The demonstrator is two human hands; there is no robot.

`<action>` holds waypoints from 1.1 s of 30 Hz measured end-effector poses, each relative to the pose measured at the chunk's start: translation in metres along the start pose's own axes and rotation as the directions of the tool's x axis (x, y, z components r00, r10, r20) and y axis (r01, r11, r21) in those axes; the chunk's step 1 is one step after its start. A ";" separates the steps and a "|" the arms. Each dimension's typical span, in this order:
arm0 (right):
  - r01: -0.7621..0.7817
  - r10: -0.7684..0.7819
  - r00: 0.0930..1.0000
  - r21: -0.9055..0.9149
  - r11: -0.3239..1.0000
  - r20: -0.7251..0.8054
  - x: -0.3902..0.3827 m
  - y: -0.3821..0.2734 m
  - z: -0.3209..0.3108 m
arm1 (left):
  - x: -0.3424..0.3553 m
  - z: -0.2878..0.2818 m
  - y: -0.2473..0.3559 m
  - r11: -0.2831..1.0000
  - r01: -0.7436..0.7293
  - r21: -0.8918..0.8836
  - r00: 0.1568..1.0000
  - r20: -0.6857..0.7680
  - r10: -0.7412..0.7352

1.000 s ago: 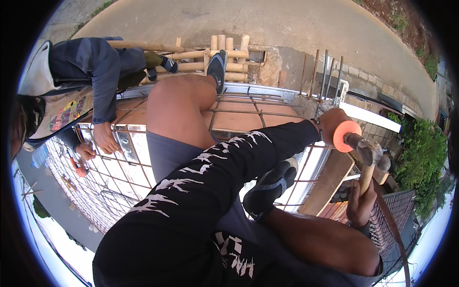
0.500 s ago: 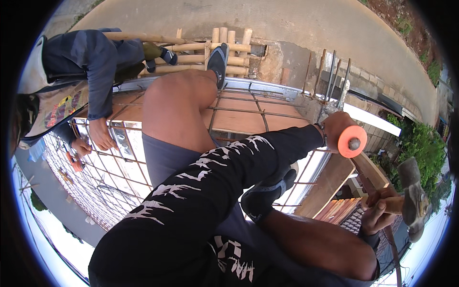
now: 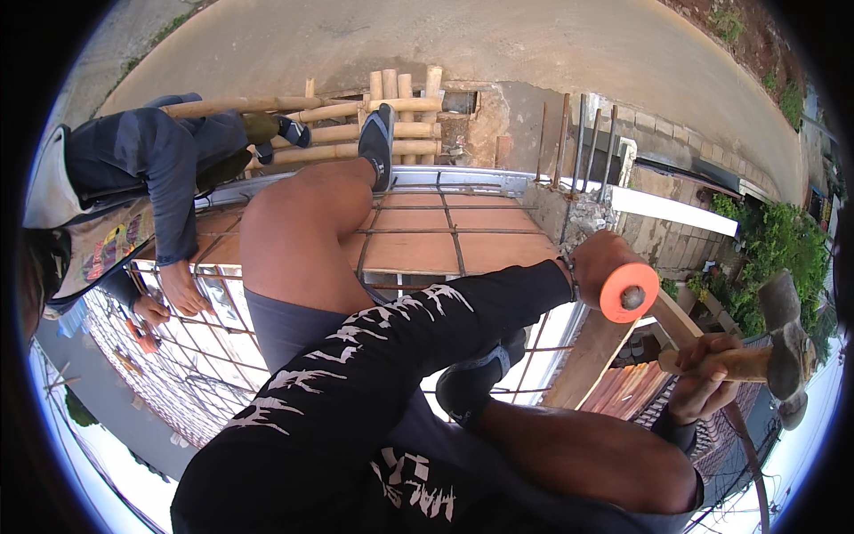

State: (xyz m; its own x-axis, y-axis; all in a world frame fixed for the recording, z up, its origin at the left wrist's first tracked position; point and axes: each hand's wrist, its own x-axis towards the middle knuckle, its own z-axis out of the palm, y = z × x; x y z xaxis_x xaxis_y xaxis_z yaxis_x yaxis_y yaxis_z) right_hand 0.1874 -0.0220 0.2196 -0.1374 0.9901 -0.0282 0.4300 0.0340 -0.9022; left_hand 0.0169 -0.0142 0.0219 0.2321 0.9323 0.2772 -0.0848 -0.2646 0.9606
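My left arm, in a black sleeve with white print, reaches across to the right. Its fist, my left hand [image 3: 594, 260], is wrapped round a chisel with a round orange hand guard [image 3: 614, 283]. The chisel's grey striking end faces up, while its tip is hidden below the hand. Just past the fist stands a rough concrete column [image 3: 589, 216] with rebar sticking out. At the far right, my right hand [image 3: 705, 381] grips the wooden handle of a hammer [image 3: 783, 307], whose metal head is up and apart from the chisel.
A rebar grid [image 3: 455, 231] spans orange-brown boards under my legs. A co-worker [image 3: 133, 169] crouches at the left, hands on the grid near an orange-handled tool [image 3: 140, 336]. Bamboo poles [image 3: 391, 132] lie beyond the edge above the road. Wooden planks [image 3: 592, 356] stand beneath my hands.
The view has shifted, moving most of the scene a little left. My right hand has drawn the hammer slightly up and away from the chisel; both hands keep their grips.
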 end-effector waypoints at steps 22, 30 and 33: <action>-0.567 0.561 0.820 0.299 0.768 0.116 0.070 -0.043 -0.041 | 0.021 -0.043 0.000 0.975 0.221 -0.020 0.958 0.192 -0.213; -0.520 0.467 0.854 0.417 0.746 0.230 0.037 -0.039 -0.076 | 0.030 -0.095 -0.067 0.795 0.041 0.605 0.999 -0.052 -0.012; -0.433 0.421 0.898 0.432 0.791 0.130 0.028 -0.050 -0.099 | 0.052 -0.098 -0.017 0.935 0.243 0.259 0.968 -0.133 -0.215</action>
State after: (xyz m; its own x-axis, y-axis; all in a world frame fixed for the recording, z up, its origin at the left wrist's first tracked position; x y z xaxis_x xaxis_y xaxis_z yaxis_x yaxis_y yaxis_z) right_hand 0.2503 0.0176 0.3066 -0.0587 0.8856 -0.4608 0.0141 -0.4608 -0.8874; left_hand -0.0640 0.0633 0.0183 0.1141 0.9917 0.0597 0.2280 -0.0846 0.9700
